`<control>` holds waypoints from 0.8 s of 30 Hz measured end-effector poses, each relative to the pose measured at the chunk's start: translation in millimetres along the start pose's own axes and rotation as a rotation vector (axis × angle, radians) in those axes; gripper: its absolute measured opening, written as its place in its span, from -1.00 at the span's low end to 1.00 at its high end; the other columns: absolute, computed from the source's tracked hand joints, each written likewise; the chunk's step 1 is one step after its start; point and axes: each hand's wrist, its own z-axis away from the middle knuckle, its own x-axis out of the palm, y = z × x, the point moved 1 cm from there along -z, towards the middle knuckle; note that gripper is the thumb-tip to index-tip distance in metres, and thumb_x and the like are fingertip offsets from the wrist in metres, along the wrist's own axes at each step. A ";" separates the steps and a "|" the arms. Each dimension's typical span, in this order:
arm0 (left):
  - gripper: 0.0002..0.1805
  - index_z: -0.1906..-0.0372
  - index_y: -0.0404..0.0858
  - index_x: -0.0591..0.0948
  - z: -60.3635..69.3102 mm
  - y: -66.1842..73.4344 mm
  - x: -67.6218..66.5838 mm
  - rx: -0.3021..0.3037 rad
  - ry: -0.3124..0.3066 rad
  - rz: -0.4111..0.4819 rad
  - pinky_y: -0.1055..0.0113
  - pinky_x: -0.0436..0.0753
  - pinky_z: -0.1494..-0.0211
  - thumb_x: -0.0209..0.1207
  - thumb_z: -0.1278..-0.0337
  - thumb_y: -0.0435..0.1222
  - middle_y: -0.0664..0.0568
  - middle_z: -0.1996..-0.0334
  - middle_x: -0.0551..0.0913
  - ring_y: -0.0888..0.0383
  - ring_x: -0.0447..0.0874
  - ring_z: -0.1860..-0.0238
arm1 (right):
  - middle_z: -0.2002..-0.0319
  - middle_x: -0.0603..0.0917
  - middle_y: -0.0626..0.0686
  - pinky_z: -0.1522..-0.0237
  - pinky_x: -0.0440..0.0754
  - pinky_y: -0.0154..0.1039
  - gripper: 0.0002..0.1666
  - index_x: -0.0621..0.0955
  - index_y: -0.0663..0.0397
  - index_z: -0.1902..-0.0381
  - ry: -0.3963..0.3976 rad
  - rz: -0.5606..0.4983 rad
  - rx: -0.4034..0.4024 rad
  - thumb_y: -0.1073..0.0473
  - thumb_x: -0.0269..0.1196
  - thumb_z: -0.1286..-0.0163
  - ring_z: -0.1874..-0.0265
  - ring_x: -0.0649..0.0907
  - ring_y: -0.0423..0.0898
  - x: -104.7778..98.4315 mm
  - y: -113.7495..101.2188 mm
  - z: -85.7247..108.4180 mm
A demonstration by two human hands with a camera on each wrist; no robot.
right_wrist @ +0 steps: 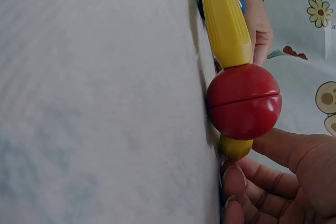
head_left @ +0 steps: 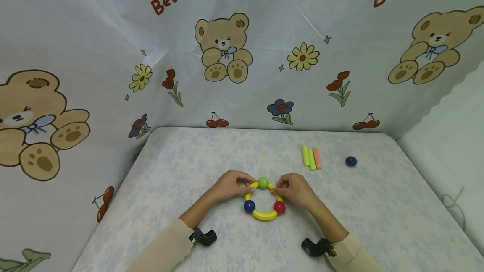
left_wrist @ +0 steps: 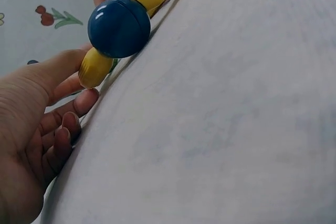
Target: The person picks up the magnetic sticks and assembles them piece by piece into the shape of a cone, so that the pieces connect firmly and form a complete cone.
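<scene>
A ring of curved yellow pieces [head_left: 264, 215] joined by a green ball [head_left: 263, 182], a blue ball [head_left: 249, 206] and a red ball [head_left: 279, 207] lies at the middle of the table. My left hand [head_left: 233, 187] pinches the upper left yellow piece between the green and blue balls. Across from it, my right hand [head_left: 295, 189] pinches the upper right yellow piece, between green and red. In the left wrist view the blue ball [left_wrist: 119, 27] stands close to the left thumb. The right wrist view shows the red ball [right_wrist: 244, 102] just above the right fingertips.
Two yellow-green sticks [head_left: 306, 156] and an orange-pink stick [head_left: 316, 158] lie together at the back right of the table [head_left: 181, 154]. A loose dark blue ball [head_left: 351, 161] sits farther right. A bear-printed cloth [head_left: 264, 24] hangs behind the table.
</scene>
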 end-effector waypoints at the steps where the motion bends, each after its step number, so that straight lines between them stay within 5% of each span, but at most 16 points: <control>1: -0.69 0.01 0.06 0.80 0.1 0.1 0.5 -0.003 0.002 0.002 0.41 0.43 0.47 0.45 -0.14 -0.02 0.32 0.37 0.70 0.30 0.40 0.55 | 0.62 0.58 -0.08 0.57 0.55 -0.30 -0.80 0.68 0.06 0.47 -0.003 -0.003 0.000 0.15 0.49 -0.26 0.65 0.53 -0.16 -0.2 0.0 0.0; 12: -0.70 0.04 0.06 0.80 -0.7 -6.4 3.0 0.056 0.039 -0.025 0.39 0.46 0.50 0.45 -0.13 0.00 0.33 0.39 0.67 0.29 0.41 0.59 | 0.61 0.59 -0.07 0.56 0.57 -0.29 -0.80 0.69 0.08 0.45 -0.012 -0.022 0.016 0.15 0.49 -0.25 0.64 0.54 -0.16 0.0 1.2 -1.3; 24: -0.80 0.01 0.11 0.79 0.1 -13.7 1.8 0.123 0.036 -0.023 0.41 0.46 0.46 0.30 -0.35 -0.07 0.36 0.31 0.70 0.29 0.41 0.53 | 0.60 0.62 -0.01 0.54 0.53 -0.26 -0.78 0.72 0.10 0.37 0.008 -0.019 0.046 0.09 0.36 -0.41 0.63 0.56 -0.11 -16.1 -1.9 1.1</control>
